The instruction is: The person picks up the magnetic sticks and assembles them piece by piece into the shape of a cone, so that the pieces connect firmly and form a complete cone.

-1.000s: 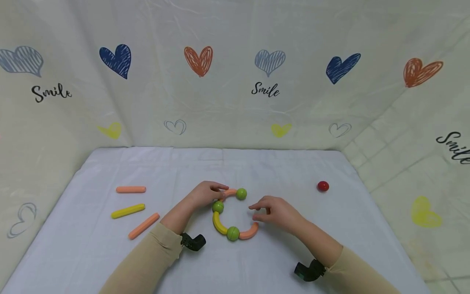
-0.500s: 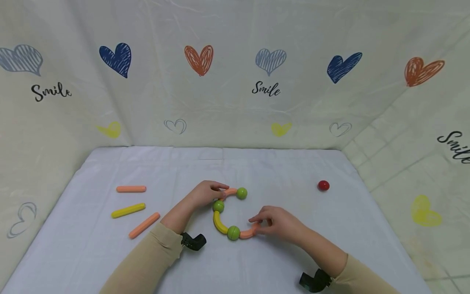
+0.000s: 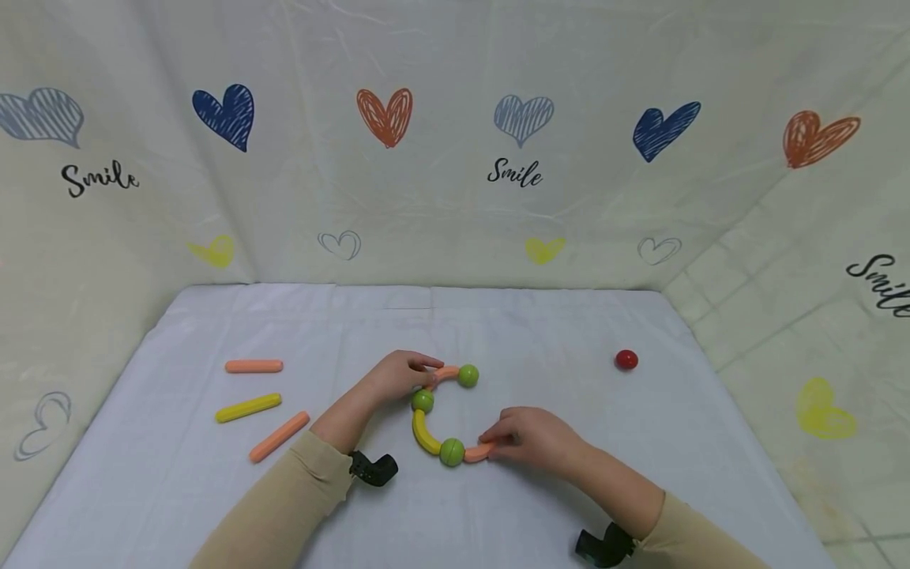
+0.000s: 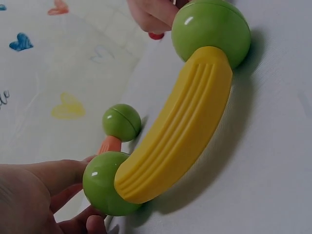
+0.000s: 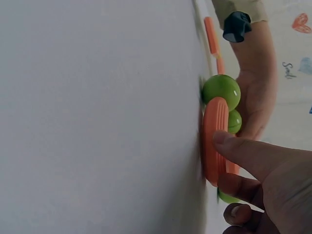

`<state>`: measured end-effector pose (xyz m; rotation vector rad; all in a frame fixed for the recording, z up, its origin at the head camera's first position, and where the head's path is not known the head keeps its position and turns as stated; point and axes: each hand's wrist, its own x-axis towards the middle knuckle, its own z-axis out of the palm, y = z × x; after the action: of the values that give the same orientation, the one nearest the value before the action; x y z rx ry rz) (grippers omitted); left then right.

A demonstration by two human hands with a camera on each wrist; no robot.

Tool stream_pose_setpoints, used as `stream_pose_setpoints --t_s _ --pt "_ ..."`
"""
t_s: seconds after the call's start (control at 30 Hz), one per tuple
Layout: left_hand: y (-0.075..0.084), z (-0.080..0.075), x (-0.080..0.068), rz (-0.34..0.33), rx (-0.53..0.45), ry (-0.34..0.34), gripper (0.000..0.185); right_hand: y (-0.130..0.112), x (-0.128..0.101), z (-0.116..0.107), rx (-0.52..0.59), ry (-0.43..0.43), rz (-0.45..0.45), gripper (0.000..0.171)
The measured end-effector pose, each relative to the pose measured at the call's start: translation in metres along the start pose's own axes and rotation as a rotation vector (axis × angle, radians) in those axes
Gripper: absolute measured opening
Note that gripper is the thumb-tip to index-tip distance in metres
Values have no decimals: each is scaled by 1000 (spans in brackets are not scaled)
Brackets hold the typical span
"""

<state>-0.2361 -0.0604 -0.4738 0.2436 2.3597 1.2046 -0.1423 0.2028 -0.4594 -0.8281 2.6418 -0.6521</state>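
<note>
A curved chain of toy pieces (image 3: 439,419) is lying on the white-covered table (image 3: 540,506), near its middle. The lower orange curved piece (image 3: 478,453) is being pinched in the grip of the right hand (image 3: 533,438), thumb and fingers curled round it. The upper orange piece (image 3: 446,371), beside a green ball (image 3: 423,400), is being held in the left hand (image 3: 398,374), fingers curled. A yellow curved piece (image 4: 180,126) is joining two green balls.

Head view high, looking down on table (image 3: 540,332); wrist views low, close; all share toy chain (image 3: 426,431).
</note>
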Motion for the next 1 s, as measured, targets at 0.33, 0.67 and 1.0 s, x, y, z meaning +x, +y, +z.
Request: stream_pose_setpoints --t_s 0.33,0.67,1.0 --pt "7 1 -3 25 74 -35 29 7 7 -3 -100 31 -126 23" --pt "9 1 0 48 71 -79 28 14 15 -6 -151 2 -178 25" --pt "12 0 3 61 105 -131 25 19 19 -12 -185 16 -209 26"
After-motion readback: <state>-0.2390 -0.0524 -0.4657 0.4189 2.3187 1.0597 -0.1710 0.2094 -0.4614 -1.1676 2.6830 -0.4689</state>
